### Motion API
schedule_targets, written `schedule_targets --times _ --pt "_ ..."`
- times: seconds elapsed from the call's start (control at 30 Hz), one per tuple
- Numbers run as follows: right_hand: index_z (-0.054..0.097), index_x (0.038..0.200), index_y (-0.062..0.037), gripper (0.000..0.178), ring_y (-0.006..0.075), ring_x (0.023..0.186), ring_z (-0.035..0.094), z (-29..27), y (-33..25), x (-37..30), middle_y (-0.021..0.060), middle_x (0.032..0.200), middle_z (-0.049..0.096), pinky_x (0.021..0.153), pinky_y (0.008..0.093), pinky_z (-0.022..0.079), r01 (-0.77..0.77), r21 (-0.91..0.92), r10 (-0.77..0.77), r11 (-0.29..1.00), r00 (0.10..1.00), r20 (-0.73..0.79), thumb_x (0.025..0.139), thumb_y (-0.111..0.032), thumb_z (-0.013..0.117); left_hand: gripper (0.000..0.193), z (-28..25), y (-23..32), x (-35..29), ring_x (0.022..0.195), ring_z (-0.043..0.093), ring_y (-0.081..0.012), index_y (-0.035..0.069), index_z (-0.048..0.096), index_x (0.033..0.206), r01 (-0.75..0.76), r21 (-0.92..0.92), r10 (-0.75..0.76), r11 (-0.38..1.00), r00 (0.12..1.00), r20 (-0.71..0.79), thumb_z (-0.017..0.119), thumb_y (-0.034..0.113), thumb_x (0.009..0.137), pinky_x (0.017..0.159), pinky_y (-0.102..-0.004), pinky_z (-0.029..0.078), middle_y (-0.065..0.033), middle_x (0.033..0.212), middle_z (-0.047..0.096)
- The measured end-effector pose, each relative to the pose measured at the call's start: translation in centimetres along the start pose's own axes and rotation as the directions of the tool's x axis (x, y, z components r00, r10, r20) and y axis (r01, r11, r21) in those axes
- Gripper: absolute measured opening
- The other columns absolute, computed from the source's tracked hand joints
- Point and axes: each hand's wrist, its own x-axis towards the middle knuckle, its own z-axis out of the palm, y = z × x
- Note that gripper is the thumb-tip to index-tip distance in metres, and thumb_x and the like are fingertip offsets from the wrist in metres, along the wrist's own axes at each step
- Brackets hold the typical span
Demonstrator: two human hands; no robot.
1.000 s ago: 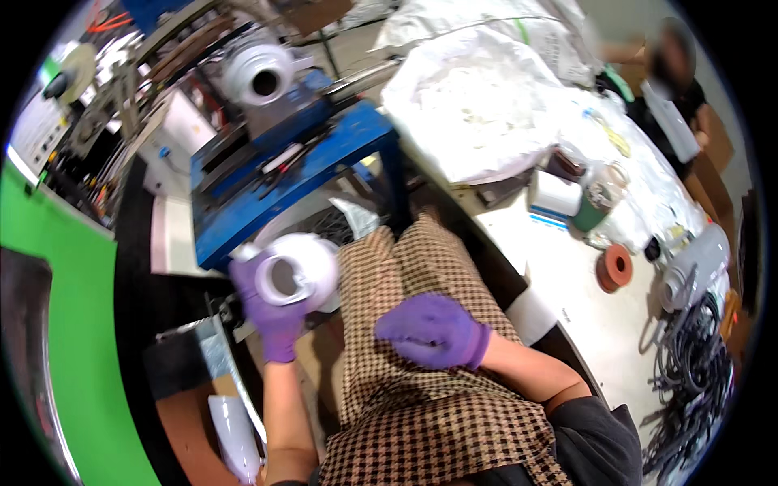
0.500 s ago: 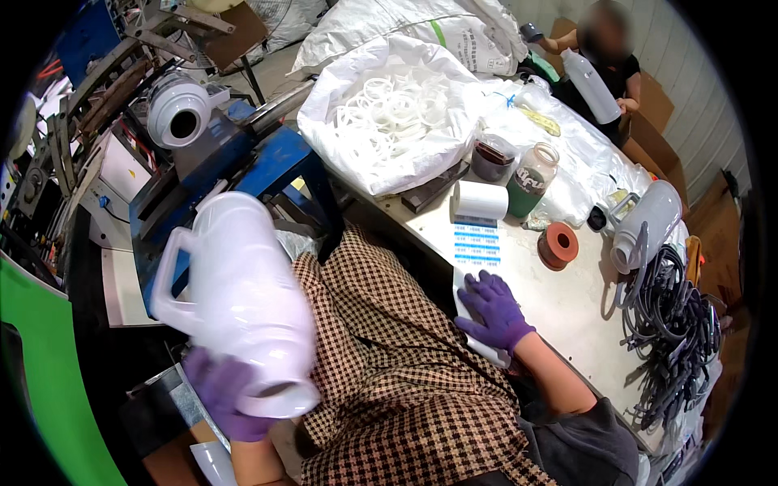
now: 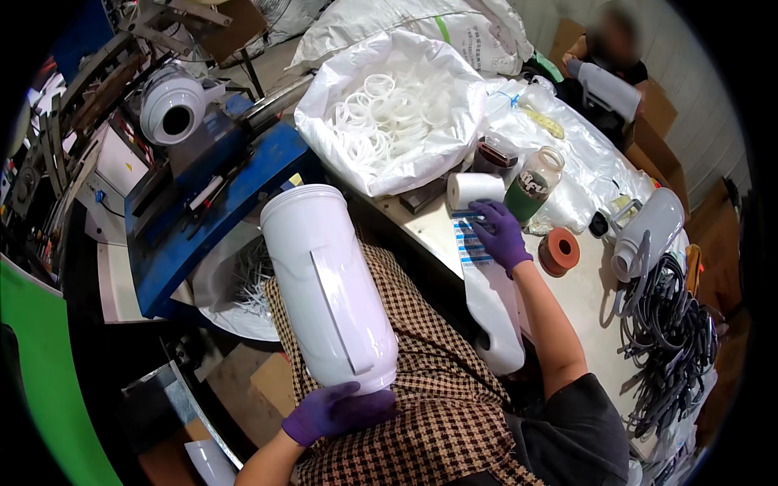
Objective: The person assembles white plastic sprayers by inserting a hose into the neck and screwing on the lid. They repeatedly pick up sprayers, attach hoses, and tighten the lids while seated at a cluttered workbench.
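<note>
A glossy white plastic jug leans across my lap, its wide round end up and away from me, its long handle facing up. Gloved in purple, my left hand is closed around its narrower near end; part of the fingers is hidden beneath. On the table to the right, a strip of blue-and-white labels runs from a white roll and hangs over the near edge. My right hand, also in a purple glove, has its bent fingers closed on the strip just below the roll.
A white sack of white rings stands beyond the table. A jar, a brown tape roll, another jug and dark cords lie rightward. Left is a blue stand. A co-worker holds another jug.
My left hand has turned the jug and brought it rightward over my lap. My right hand has slid up the strip toward the roll, and the strip's lower end now hangs loose.
</note>
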Motion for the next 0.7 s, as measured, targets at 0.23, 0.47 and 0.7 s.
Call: schedule_targets --times 0.23,0.47,0.7 --pt "0.073 0.115 -0.0095 0.037 0.0305 0.107 0.065 -0.8 0.9 -3.9 0.0105 0.114 0.070 0.091 0.0396 0.055 0.153 0.115 -0.181 0.982 0.936 0.302 0.079 -0.015 0.081 0.078 -1.9 -0.7 0.6 0.140 0.042 -0.0377 0.005 0.017 0.157 0.085 -0.844 -0.131 0.529 0.991 0.018 0.059 0.012 0.092 0.119 -0.0571 0.033 -0.0255 0.153 0.036" --pt "0.072 0.107 -0.0058 0.029 0.0259 0.100 0.068 0.9 1.4 -3.9 0.0094 0.111 0.067 0.089 0.0368 0.057 -0.092 -0.026 0.096 0.995 0.980 0.177 0.079 -0.009 0.081 0.075 -0.4 -0.1 0.5 0.150 0.030 -0.0198 0.013 0.008 0.162 0.440 -0.834 -0.161 -0.334 0.845 0.511 0.052 0.010 0.101 0.120 -0.0366 0.036 -0.0104 0.166 0.022" --pt "0.071 0.093 0.0004 0.019 0.0206 0.096 0.067 0.7 1.0 -6.6 0.0100 0.115 0.065 0.082 0.0323 0.057 -0.120 0.271 0.084 0.955 0.986 0.143 0.077 0.001 0.080 0.075 -0.3 -0.3 0.2 0.136 0.044 0.0038 0.051 0.034 0.150 0.394 -0.695 -0.217 -0.601 0.757 0.617 0.062 0.018 0.089 0.116 -0.0387 0.032 0.0188 0.153 0.045"
